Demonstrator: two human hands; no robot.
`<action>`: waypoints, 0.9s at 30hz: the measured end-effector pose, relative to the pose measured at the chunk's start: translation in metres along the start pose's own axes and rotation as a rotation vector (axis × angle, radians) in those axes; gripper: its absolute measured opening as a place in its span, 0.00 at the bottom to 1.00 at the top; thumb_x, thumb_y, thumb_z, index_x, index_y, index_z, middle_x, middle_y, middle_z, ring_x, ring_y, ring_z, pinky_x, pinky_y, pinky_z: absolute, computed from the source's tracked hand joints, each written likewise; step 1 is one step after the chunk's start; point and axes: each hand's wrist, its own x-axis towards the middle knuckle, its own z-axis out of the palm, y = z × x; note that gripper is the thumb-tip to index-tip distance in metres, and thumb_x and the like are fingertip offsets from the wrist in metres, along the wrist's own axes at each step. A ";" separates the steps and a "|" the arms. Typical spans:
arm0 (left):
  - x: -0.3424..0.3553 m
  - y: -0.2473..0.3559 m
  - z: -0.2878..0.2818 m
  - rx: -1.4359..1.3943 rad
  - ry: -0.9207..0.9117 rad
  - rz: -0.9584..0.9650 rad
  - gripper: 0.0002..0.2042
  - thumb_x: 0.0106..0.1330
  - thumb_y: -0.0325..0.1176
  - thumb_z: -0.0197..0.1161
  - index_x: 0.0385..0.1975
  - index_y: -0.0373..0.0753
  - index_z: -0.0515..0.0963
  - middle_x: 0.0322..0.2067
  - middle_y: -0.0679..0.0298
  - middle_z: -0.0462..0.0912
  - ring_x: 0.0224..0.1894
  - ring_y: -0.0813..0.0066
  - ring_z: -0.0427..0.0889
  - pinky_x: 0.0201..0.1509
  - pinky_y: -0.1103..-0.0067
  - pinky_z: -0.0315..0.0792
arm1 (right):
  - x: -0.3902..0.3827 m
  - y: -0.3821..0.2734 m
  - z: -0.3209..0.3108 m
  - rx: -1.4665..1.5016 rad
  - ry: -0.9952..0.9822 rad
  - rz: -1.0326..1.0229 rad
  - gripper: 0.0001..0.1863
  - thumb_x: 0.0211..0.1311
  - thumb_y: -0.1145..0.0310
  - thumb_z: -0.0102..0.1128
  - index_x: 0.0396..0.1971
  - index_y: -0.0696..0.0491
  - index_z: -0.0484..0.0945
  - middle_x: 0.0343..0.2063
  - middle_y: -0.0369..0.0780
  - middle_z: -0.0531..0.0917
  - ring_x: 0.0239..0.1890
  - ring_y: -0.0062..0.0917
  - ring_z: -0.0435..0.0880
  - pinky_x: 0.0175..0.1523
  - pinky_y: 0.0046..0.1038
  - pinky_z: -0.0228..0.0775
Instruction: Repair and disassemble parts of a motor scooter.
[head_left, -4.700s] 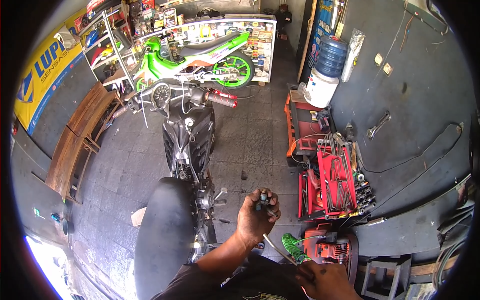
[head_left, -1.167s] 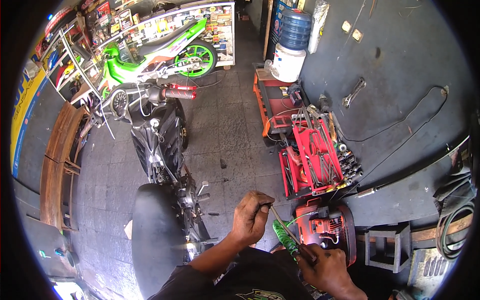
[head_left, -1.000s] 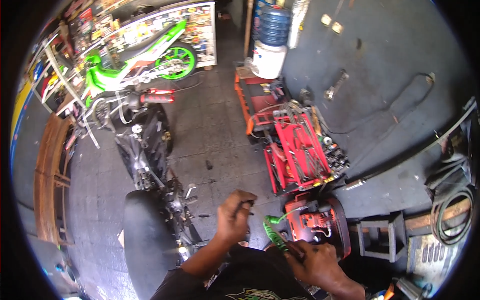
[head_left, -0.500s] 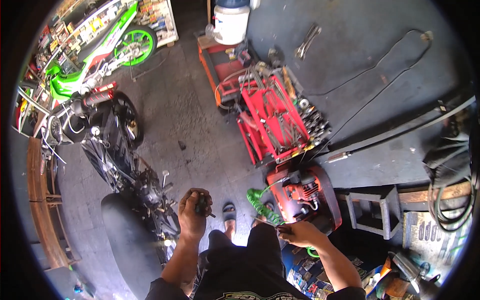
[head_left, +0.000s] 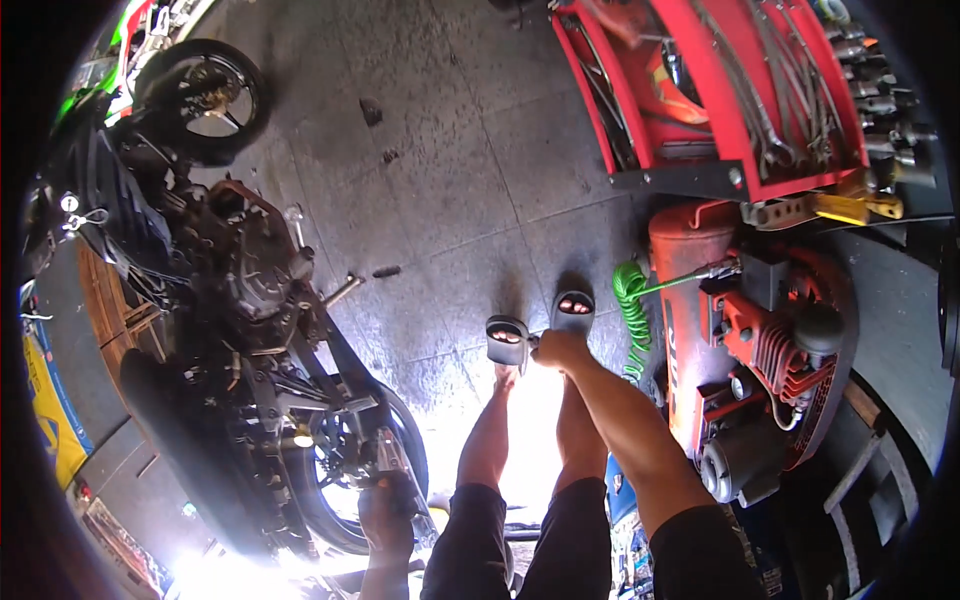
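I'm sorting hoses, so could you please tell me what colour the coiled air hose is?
The coiled air hose is green, clearest in the head view.

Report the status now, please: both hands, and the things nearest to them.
Left hand low at the motorcycle's rear wheel, grip unclear. Right hand down by the sandals, beside green coiled hose. Nothing blocking.

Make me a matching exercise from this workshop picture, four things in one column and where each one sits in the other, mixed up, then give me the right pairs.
Things:
1. left hand
2. right hand
3. green coiled hose
4. red tool cart

Places:
A. top right of the view, its trays full of wrenches
B. low down at the rear wheel of the black motorcycle
C. against the left side of the red air compressor
D. stretched down beside the sandalled feet on the floor

Pairs: 1-B, 2-D, 3-C, 4-A
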 end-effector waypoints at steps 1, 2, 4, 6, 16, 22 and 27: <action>0.002 -0.006 -0.002 0.071 -0.001 -0.038 0.17 0.73 0.43 0.47 0.36 0.37 0.78 0.25 0.67 0.78 0.25 0.81 0.74 0.28 0.82 0.66 | 0.016 0.012 0.001 -0.032 0.018 0.017 0.21 0.55 0.59 0.54 0.43 0.56 0.85 0.48 0.48 0.85 0.49 0.42 0.85 0.50 0.45 0.77; 0.003 -0.013 -0.004 0.076 -0.001 -0.050 0.17 0.73 0.43 0.47 0.36 0.37 0.78 0.25 0.67 0.78 0.25 0.81 0.74 0.28 0.82 0.66 | 0.025 0.027 0.005 -0.066 0.039 0.034 0.20 0.53 0.60 0.56 0.42 0.55 0.85 0.46 0.47 0.85 0.48 0.42 0.86 0.49 0.46 0.78; 0.005 -0.022 -0.008 0.163 -0.046 0.037 0.17 0.75 0.40 0.44 0.35 0.37 0.78 0.25 0.65 0.77 0.27 0.78 0.76 0.29 0.82 0.68 | 0.024 0.057 0.010 -0.153 0.209 -0.002 0.19 0.51 0.63 0.56 0.40 0.53 0.86 0.44 0.47 0.86 0.47 0.42 0.86 0.48 0.44 0.78; 0.003 -0.020 -0.013 0.205 -0.057 0.088 0.17 0.75 0.39 0.42 0.34 0.37 0.78 0.25 0.65 0.77 0.28 0.77 0.77 0.30 0.82 0.68 | 0.009 0.060 -0.011 -0.084 0.181 0.200 0.16 0.51 0.61 0.59 0.38 0.50 0.87 0.41 0.45 0.87 0.46 0.38 0.87 0.47 0.41 0.79; -0.003 -0.016 0.000 0.159 -0.161 0.330 0.16 0.74 0.46 0.51 0.32 0.39 0.75 0.23 0.69 0.74 0.25 0.82 0.71 0.28 0.82 0.65 | -0.035 0.104 -0.014 -0.142 0.117 0.111 0.17 0.56 0.65 0.52 0.40 0.52 0.86 0.36 0.44 0.88 0.35 0.36 0.89 0.40 0.41 0.79; -0.013 0.010 0.034 0.007 -0.312 0.261 0.16 0.72 0.45 0.55 0.30 0.37 0.77 0.25 0.67 0.77 0.26 0.80 0.74 0.30 0.82 0.69 | -0.114 0.085 -0.002 0.069 0.066 -0.046 0.26 0.62 0.46 0.54 0.37 0.57 0.84 0.29 0.47 0.86 0.25 0.34 0.86 0.37 0.38 0.79; 0.000 0.014 0.105 0.085 -0.463 0.199 0.08 0.64 0.29 0.58 0.35 0.31 0.79 0.28 0.61 0.81 0.31 0.75 0.80 0.35 0.78 0.76 | -0.153 0.094 0.006 0.330 0.102 0.133 0.27 0.64 0.42 0.49 0.37 0.51 0.85 0.34 0.48 0.87 0.39 0.40 0.87 0.44 0.42 0.77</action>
